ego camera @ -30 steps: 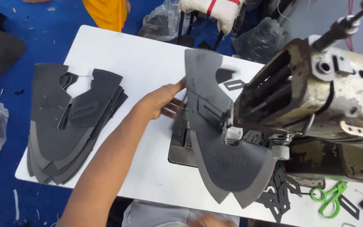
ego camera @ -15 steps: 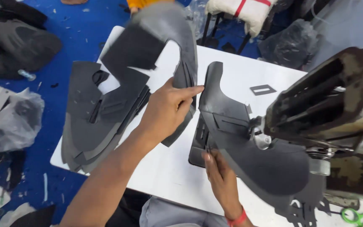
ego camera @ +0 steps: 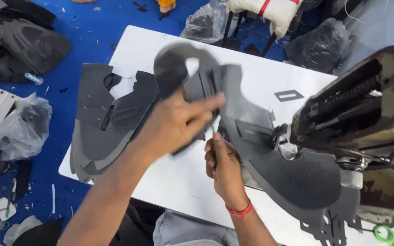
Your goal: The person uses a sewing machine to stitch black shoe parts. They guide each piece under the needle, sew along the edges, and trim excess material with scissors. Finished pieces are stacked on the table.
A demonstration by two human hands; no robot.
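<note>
Now your left hand is closed on a curved grey upper piece, pinching it between thumb and fingers and holding it lifted off the white table, its arched end standing above your knuckles. Just below and to the right of that grip, your right hand is curled shut near the lower edge of the same material; whether it pinches the piece itself or a small tool, you cannot tell from this view. To the right of both hands, a larger grey panel lies under the head of the sewing machine, close against your right knuckles.

Judging by how things lie, you are at the picking and lining-up step: one cut piece is in hand and being brought to the panel at the machine. A next move would call for matching the edges squarely and keeping the lifted piece flat, since it is floppy and bends above your fingers.

Left of your grip sits the stack of grey cut pieces, reaching close to the near table edge, so there is little spare room that way. Beyond your grip the tabletop lies bare up to a small grey rectangular frame. The machine head crowds the right side.
</note>
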